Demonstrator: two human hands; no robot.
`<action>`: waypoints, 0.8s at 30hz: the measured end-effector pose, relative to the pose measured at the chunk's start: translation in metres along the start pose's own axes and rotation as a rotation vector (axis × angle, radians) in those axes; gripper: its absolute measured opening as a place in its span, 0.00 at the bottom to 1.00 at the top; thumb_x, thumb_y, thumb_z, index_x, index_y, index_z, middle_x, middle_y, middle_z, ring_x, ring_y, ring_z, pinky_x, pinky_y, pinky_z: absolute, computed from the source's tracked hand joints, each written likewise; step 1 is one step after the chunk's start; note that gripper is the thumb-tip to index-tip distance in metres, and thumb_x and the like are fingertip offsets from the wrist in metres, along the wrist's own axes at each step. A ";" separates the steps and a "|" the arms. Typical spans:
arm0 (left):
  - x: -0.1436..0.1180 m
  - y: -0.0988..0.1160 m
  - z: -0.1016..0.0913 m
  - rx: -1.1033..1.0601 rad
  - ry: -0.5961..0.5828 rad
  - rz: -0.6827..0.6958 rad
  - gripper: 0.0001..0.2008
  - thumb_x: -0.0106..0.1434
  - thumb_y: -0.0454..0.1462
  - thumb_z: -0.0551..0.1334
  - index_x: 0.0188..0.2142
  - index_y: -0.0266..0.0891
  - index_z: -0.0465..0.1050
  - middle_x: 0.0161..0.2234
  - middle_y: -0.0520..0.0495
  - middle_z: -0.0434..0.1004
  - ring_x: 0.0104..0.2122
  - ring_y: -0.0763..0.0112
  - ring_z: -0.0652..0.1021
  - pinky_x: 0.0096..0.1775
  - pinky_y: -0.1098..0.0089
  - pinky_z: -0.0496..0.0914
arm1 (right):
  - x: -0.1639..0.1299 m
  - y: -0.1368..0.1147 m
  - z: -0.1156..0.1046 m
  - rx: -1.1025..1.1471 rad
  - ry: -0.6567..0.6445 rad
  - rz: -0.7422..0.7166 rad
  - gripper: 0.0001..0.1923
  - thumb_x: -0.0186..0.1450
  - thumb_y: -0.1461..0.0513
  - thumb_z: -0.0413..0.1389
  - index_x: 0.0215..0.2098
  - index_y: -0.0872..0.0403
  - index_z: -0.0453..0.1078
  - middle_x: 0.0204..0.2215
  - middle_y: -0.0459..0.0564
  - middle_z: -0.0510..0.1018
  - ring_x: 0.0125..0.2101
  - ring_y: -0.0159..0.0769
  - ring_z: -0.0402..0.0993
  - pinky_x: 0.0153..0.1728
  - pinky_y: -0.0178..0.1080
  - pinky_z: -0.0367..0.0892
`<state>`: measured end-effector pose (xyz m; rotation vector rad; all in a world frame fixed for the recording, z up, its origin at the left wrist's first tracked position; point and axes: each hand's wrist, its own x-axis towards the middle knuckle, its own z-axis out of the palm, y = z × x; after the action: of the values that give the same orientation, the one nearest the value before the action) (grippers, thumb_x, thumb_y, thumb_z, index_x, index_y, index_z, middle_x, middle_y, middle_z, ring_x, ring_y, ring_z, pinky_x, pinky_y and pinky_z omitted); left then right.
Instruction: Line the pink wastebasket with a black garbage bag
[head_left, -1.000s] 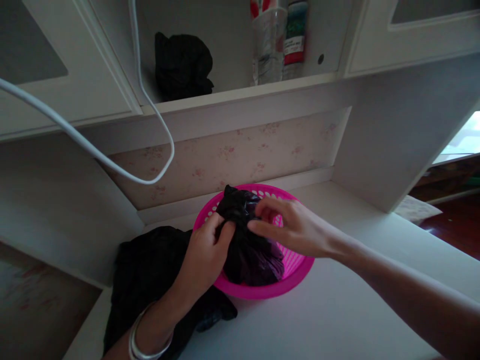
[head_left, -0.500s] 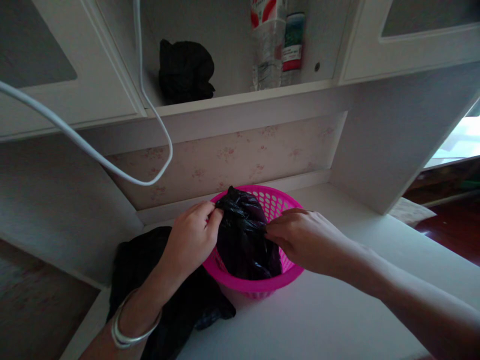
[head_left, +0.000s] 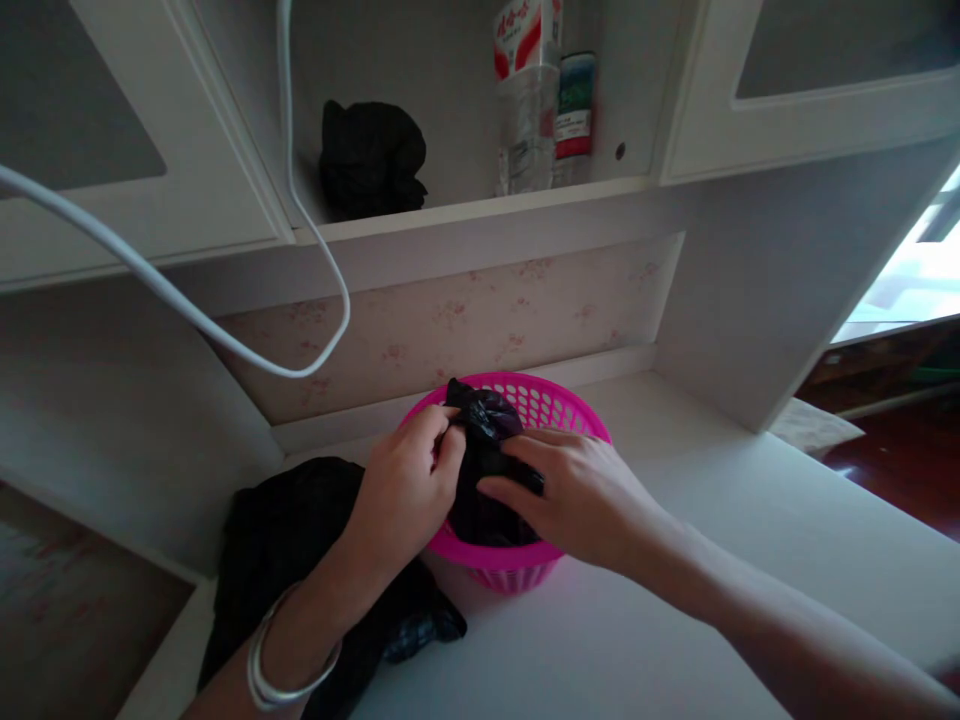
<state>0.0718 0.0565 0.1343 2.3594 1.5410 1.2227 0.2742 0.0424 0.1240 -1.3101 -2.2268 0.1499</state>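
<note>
A crumpled black plastic bag (head_left: 487, 510) is in the pink basket (head_left: 551, 392), which has a perforated wall and stands on the white surface. My left hand (head_left: 420, 470) pinches the bag's upper left part between thumb and fingers. From the right, my right hand (head_left: 559, 480) curls its thumb and fingers around a bunched fold of the same bag. Both hands are over the basket, and they cover parts of its rim. What the bag contains, if anything, is hidden.
A larger black bag (head_left: 285, 520) lies left of the basket, partly under my left forearm. Above, a cabinet shelf (head_left: 465, 212) holds a black bundle (head_left: 371, 158), a clear bottle (head_left: 529, 125) and a green-and-red container (head_left: 574, 110). A white cable (head_left: 319, 355) hangs at the left.
My right hand has moved left and inward over the bag, its fingers now wrapped around a fold. The bag is more bunched up. My left hand keeps its pinch.
</note>
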 end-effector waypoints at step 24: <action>-0.002 -0.002 0.003 -0.716 0.104 -0.472 0.16 0.58 0.45 0.70 0.27 0.43 0.63 0.23 0.59 0.63 0.25 0.75 0.65 0.28 0.75 0.60 | -0.009 -0.006 -0.001 0.119 0.259 -0.144 0.13 0.74 0.53 0.58 0.39 0.54 0.76 0.32 0.49 0.81 0.33 0.40 0.78 0.36 0.41 0.69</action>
<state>0.0717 0.0572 0.1303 1.4161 1.2723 1.4566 0.2733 0.0314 0.1240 -1.0393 -2.0488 0.0541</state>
